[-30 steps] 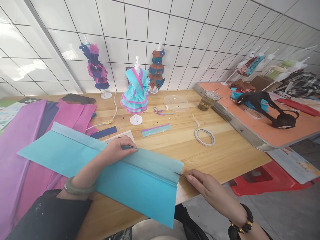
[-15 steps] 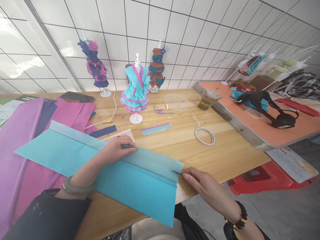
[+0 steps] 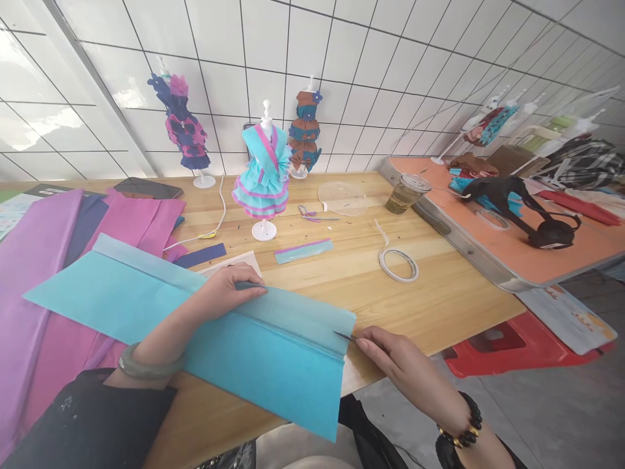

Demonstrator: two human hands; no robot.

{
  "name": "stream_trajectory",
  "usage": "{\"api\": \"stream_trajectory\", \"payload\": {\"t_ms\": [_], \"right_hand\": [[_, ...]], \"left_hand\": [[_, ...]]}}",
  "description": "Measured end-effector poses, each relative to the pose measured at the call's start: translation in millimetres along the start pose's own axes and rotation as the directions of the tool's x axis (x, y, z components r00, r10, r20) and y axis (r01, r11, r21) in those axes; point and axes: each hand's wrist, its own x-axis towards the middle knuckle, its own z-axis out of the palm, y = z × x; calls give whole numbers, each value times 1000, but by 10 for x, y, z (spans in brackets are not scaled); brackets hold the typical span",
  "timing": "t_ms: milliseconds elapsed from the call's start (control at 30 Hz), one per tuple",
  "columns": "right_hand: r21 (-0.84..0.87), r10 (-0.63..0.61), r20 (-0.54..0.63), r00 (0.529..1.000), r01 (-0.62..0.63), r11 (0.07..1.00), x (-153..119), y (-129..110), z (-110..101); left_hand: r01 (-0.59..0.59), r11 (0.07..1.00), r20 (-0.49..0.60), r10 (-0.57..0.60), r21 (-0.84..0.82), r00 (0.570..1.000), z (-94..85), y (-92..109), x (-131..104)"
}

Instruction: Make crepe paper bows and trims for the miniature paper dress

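Observation:
A long turquoise sheet (image 3: 288,365), like thin non-woven cloth or paper, lies slantwise across the table's front with its upper edge folded over in a strip. My left hand (image 3: 234,286) is closed on the fold near the middle, thumb and fingers pinching the edge. At the sheet's right end, my right hand (image 3: 390,355) grips a slim tool with a dark pointed blade (image 3: 344,336). The blade's tip is over the folded strip; its handle is hidden in my fingers, so I cannot tell whether it is scissors or a knife.
Pink and purple sheets (image 3: 53,260) lie at left. Dressed mini mannequins stand behind, the nearest in a turquoise dress (image 3: 263,169). Also around are a tape roll (image 3: 399,265), small scissors (image 3: 315,215), a turquoise strip (image 3: 303,251), a drink cup (image 3: 407,193) and an orange side table (image 3: 527,260).
My view has shifted very slightly. Both hands, the turquoise sheet and the blade hold almost the same positions.

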Motion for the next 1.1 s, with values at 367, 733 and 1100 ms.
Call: {"api": "stream_trajectory", "payload": {"t_ms": [367,733,1100], "right_hand": [[-17,-14,-13,1000,14,1000,14,-9,12],[-33,-22,-57,998,20,999,28,4,33],[-17,-25,-36,999,24,1000,23,-16,13]], "left_hand": [[4,1000,-8,-4,-6,1000,4,12,3],[19,1000,4,-19,2,1000,1,22,1],[8,1000,-6,-8,4,1000,4,10,-2]]}}
